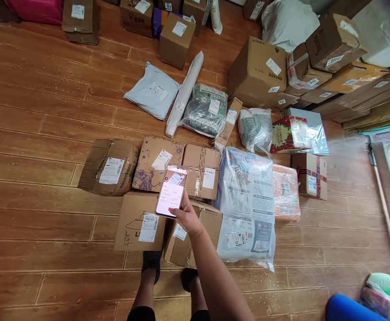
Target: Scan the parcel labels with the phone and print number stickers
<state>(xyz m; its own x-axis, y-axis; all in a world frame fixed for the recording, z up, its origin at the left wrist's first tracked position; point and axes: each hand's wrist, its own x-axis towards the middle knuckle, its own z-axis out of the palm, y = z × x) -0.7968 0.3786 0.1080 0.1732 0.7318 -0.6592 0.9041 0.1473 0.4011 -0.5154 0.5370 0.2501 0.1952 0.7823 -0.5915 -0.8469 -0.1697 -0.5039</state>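
Observation:
My right hand (188, 217) is wrapped round a smartphone (170, 192), with the thumb over the lower part of its lit screen. A parcel label shows at the top of the screen, above lines of text and a red button. Beneath the phone lie a carton with purple print (148, 171) and a carton with a drawn outline (131, 227), each with a white label. Partly hidden by my wrist is a brown box (203, 229). To its right lies a large plastic-wrapped package (248, 191). My left hand is out of view.
A crumpled carton (109, 167) lies left on the wooden floor. Beyond are a pale blue mailer (154, 91), a long white tube (185, 93) and a dark green bag (205, 109). Stacked boxes (258, 67) line the back right. A blue object (351, 310) sits at lower right.

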